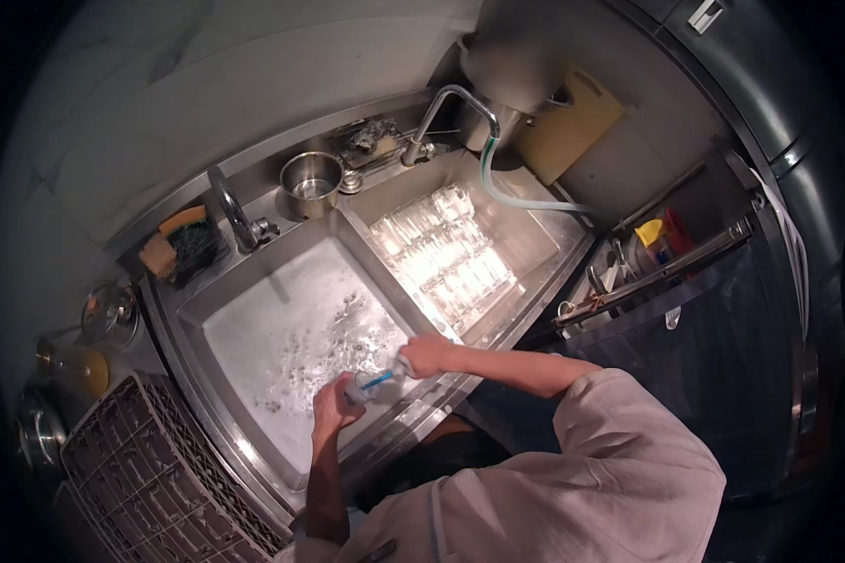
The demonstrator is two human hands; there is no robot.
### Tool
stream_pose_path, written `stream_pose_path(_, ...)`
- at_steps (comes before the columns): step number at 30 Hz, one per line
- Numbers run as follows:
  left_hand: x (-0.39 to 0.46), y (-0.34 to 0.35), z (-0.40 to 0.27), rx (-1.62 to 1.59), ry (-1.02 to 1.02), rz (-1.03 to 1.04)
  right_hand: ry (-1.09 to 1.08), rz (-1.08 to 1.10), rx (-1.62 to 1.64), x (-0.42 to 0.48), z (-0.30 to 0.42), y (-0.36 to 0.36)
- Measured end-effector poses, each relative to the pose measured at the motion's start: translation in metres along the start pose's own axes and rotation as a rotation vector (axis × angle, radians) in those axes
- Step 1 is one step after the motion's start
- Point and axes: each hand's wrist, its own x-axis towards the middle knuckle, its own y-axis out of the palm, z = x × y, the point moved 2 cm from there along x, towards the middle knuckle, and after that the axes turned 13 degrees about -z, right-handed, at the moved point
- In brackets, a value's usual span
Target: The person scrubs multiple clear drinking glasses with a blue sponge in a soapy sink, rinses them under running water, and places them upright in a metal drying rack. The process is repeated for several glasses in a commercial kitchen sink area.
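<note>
Over the near side of the left sink basin [253, 422], full of sudsy water, my left hand [334, 407] holds a clear drinking glass [362, 388]. My right hand [426, 355] grips a brush with a blue stem [377, 381]; its far end reaches to the mouth of the glass, and my fingers hide much of the handle. In the right basin, rows of clear glasses [443, 246] lie close together under bright glare.
Two faucets [229, 204] [451, 95], a steel pot [312, 184] and sponges [158, 255] line the back ledge. A plastic dish rack [155, 464] stands at the left, a yellow cutting board [570, 123] leans at the back right, and a utensil holder [641, 281] hangs at the right.
</note>
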Motion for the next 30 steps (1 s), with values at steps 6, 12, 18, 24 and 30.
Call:
stream_pose_path(6, 0.007, 0.020, 0.013, 0.031, -0.049, -0.007, -0.081, -0.058, -0.255, -0.022, 0.025, -0.023)
stream_pose_path(12, 0.014, 0.024, -0.020, -0.104, 0.050, 0.224, 0.116, -0.087, -0.065, -0.029, -0.019, -0.007)
stream_pose_path(18, 0.012, 0.027, -0.021, 0.122, -0.028, 0.084, -0.021, -0.084, -0.098, -0.054, 0.006, -0.006)
stream_pose_path(24, -0.002, 0.037, -0.034, 0.142, -0.032, 0.153, -0.054, -0.071, -0.207, -0.023, -0.004, -0.027)
stream_pose_path(30, -0.001, 0.025, -0.039, 0.164, -0.090, 0.019, 0.049, -0.038, 0.136, -0.049, -0.028, 0.031)
